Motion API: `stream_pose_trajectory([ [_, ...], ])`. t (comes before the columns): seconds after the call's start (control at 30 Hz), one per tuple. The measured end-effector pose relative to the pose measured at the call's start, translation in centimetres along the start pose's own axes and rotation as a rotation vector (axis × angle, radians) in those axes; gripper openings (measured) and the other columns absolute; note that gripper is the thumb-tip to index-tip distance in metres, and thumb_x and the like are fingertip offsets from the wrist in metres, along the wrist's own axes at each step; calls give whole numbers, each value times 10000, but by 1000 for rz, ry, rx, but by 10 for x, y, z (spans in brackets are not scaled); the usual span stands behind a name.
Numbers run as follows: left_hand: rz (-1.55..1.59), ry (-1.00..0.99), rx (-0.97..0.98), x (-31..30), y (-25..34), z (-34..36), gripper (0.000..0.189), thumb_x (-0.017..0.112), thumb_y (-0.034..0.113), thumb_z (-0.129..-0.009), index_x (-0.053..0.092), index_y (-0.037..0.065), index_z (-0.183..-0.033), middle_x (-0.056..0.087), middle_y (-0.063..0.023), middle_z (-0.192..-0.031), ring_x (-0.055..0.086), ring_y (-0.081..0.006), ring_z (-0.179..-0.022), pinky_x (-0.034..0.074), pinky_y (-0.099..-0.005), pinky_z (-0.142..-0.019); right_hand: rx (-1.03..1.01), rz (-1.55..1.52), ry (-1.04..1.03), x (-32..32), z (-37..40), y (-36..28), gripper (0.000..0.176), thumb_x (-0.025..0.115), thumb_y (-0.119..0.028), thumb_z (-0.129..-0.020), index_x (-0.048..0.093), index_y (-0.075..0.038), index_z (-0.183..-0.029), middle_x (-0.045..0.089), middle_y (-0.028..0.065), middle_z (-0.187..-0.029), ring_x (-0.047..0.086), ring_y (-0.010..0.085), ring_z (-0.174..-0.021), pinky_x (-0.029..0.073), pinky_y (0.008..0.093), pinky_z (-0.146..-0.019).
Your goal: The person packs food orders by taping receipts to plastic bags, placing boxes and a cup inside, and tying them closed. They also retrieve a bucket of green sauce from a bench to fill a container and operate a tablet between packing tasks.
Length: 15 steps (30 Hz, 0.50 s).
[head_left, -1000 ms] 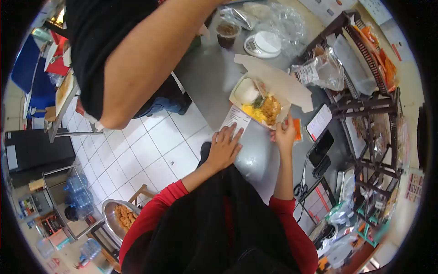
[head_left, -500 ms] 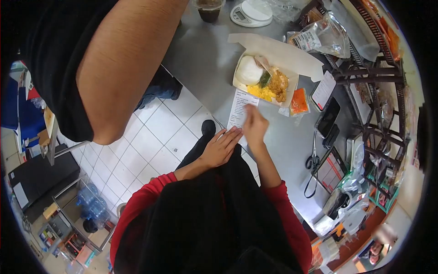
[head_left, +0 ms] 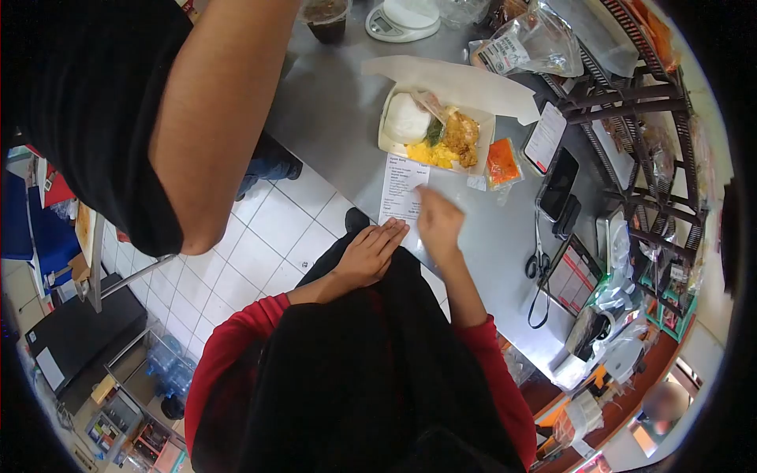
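Note:
My left hand (head_left: 372, 252) lies flat at the table edge, its fingertips on the lower end of a printed paper slip (head_left: 404, 188). Beside it, my right hand (head_left: 440, 223) is raised over the slip's right side, fingers curled and the index finger bent toward the print; nothing shows in it. Beyond the slip sits an open paper food box (head_left: 477, 167) with white rice (head_left: 408, 117), yellow egg (head_left: 432, 154) and fried chicken (head_left: 460, 135). A packet of orange sauce (head_left: 503, 163) lies right of the box.
Another person's bare arm (head_left: 217, 118) reaches in from the upper left. Two phones (head_left: 558, 185), scissors (head_left: 538, 264) and a tablet (head_left: 571, 274) lie on the right. At the back are a white scale (head_left: 402, 20) and a cup of dark liquid (head_left: 326, 24).
The view has shifted, so the box, slip and table items sit slightly farther left and up. My left hand stays on the slip, and my right hand remains curled above it.

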<state>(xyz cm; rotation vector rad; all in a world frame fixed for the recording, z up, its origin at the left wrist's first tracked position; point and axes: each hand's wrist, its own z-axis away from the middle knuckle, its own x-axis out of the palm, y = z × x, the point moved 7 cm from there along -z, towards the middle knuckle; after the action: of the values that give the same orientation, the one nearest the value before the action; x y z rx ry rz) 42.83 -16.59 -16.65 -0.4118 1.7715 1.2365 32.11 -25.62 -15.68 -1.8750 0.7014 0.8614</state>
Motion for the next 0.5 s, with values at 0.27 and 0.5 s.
stream_pose_trajectory([
  [0.27,196,555,-117,-106,-54,-70,406,602,13,-744,550,33,-1146,575,-145,-1093,520,-324,-1044,346,-448,-966,292,-42,452,-112,-36,69,207,614,-132,-822,594,-36,-1004,568,86,-838,544,198,-713,442,299,-660],
  [0.5,234,600,34,-162,-104,-175,505,702,133,-755,452,51,-1186,491,-150,-1225,449,-275,-1147,316,-431,-999,155,3,398,-113,-120,94,219,644,-171,-819,568,-23,-961,495,155,-1143,488,264,-1005,378,358,-869],
])
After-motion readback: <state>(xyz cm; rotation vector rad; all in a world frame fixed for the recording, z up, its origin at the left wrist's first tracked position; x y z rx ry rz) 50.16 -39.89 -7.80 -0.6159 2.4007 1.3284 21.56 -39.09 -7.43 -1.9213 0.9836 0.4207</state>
